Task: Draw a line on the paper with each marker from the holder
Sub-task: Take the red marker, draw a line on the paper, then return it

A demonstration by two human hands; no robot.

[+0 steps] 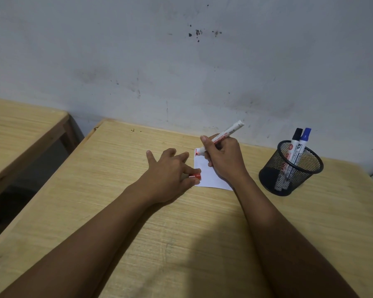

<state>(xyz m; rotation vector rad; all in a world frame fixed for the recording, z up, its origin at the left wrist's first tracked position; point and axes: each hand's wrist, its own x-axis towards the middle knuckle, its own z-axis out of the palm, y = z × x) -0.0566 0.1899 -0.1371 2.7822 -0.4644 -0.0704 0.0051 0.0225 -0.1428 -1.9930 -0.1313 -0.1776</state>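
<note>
A small white paper [207, 175] lies on the wooden table [121, 173]. My right hand [224, 158] grips a red marker [224, 134], uncapped, with its tip on the paper's far left corner, where a short red mark shows. My left hand [170, 168] rests on the table at the paper's left edge and pinches the red cap [195, 176] between thumb and finger. A black mesh holder [289, 168] stands to the right with a black-capped marker [295, 143] and a blue-capped marker [304, 140] upright in it.
A stained grey wall [181, 61] runs right behind the table's far edge. A second wooden table [19, 130] stands to the left, with a dark gap between the two.
</note>
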